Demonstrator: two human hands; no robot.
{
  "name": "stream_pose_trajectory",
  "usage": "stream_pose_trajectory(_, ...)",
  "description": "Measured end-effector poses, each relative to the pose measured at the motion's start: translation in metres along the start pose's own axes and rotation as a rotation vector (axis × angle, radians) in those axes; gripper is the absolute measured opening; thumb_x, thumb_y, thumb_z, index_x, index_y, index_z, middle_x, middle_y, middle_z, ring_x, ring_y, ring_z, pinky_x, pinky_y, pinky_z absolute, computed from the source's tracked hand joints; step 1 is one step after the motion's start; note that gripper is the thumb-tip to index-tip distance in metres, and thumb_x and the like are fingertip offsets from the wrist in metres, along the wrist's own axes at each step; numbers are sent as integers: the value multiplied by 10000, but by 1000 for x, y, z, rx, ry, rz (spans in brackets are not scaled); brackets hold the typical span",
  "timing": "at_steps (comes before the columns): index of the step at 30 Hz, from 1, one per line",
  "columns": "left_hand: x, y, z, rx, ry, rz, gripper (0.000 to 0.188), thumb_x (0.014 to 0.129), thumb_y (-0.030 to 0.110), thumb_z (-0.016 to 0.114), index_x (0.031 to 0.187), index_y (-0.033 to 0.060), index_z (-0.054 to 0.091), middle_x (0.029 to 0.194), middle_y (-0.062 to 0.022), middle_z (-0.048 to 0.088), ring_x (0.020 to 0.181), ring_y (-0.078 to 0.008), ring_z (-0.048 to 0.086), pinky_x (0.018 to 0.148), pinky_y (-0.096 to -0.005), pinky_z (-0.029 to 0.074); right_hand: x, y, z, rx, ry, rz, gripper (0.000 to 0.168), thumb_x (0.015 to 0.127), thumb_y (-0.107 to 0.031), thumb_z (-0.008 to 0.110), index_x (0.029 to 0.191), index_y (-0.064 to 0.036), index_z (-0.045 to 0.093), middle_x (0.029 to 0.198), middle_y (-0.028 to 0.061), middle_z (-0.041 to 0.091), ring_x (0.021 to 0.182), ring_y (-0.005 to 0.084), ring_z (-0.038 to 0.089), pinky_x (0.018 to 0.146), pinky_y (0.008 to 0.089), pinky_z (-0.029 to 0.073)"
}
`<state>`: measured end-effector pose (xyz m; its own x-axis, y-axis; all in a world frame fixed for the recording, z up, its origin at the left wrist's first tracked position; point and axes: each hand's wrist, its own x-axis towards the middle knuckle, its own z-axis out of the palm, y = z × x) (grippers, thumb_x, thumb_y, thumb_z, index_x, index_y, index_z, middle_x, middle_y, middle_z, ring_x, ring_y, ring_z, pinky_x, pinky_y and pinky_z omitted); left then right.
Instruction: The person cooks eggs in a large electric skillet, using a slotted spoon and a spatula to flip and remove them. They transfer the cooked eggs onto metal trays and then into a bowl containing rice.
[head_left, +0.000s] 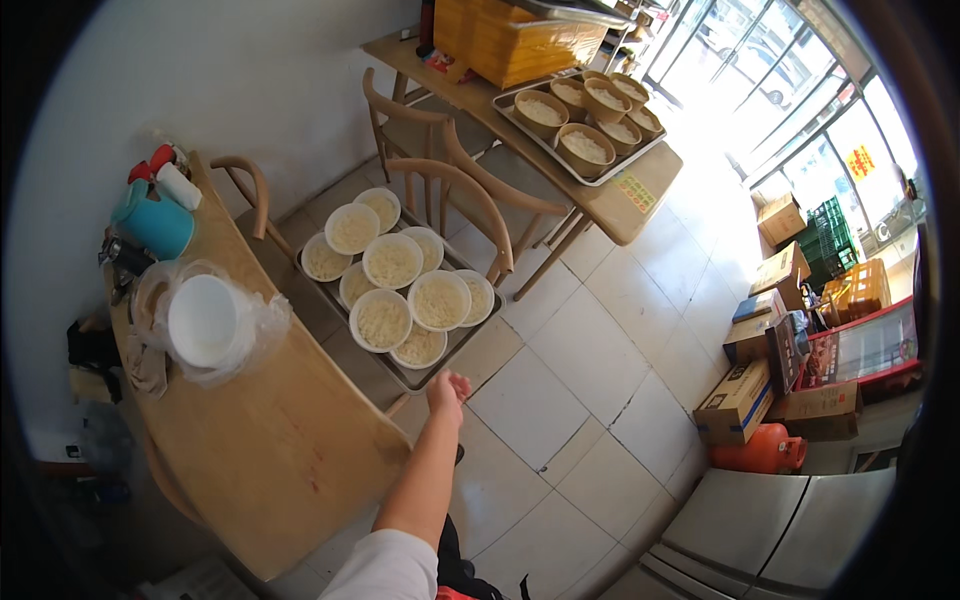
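Observation:
My left hand (448, 390), its fingers loosely curled, is beside the near corner of a metal tray (405, 379). Nothing shows in the hand; whether it touches the tray I cannot tell. Several round white bowls of cooked rice (393, 260) crowd the tray, some resting on the rims of others. What holds the tray up is hidden. My right hand is out of view. Left of my arm, a wooden table (300, 420) carries white plastic containers (204, 319) in a clear plastic bag (274, 311).
Wooden chairs (465, 187) stand beyond the tray. A farther table (652, 176) bears another tray (525, 124) of brown paper rice bowls (585, 146) and a yellow box (510, 37). A blue pitcher (157, 225) sits left. Cardboard boxes (731, 397), an orange gas cylinder (754, 448) and a metal refrigerator (739, 517) line the right.

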<state>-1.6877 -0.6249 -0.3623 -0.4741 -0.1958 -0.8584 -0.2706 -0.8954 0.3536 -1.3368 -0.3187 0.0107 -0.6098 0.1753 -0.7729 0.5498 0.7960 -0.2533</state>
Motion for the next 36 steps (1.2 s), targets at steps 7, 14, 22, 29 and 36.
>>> stream_pose_trajectory(7, 123, 64, -5, -233, 346, 170, 301, 951, 307, 504, 1005, 11, 495, 812, -83, 551, 673, -208, 613, 598, -314, 543, 38, -3, -7, -21, -11, 102, 330, 892, -218, 646, 1174, -47, 640, 965, 178, 693, 875, 322, 666, 790, 396, 523)
stream_pose_trajectory(14, 155, 88, -27, -201, 385, 291, 312, 930, 143, 417, 1120, -75, 535, 1049, -180, 613, 815, -244, 656, 726, -307, 588, 72, -31, -29, -5, -58, 116, 315, 890, -192, 642, 1169, -47, 643, 964, 179, 694, 875, 314, 671, 787, 390, 526)
stream_pose_trajectory(22, 102, 89, -4, -193, 396, 582, 399, 895, 70, 355, 1225, -153, 383, 1176, -253, 542, 972, -316, 628, 841, -373, 589, 80, -67, -36, -63, -64, 1, 310, 899, -191, 628, 1175, -50, 640, 952, 172, 668, 874, 344, 639, 779, 417, 512)
stream_pose_trajectory(29, -54, 31, 10, 343, -93, 450, 278, 973, 149, 446, 1171, -45, 452, 1135, -154, 562, 965, -219, 613, 835, -344, 548, 129, -70, -8, 29, 256, -278, 179, 858, -171, 692, 1011, -81, 712, 912, 103, 702, 782, 248, 670, 677, 341, 533)
stream_pose_trajectory(36, -250, -7, -10, 870, -625, 183, 196, 987, 139, 473, 1096, -8, 543, 971, -60, 614, 818, -96, 590, 729, -262, 510, 125, -101, -21, 1073, 534, -154, 273, 899, -135, 690, 1104, 35, 632, 959, 80, 683, 814, 143, 652, 720, 273, 524)
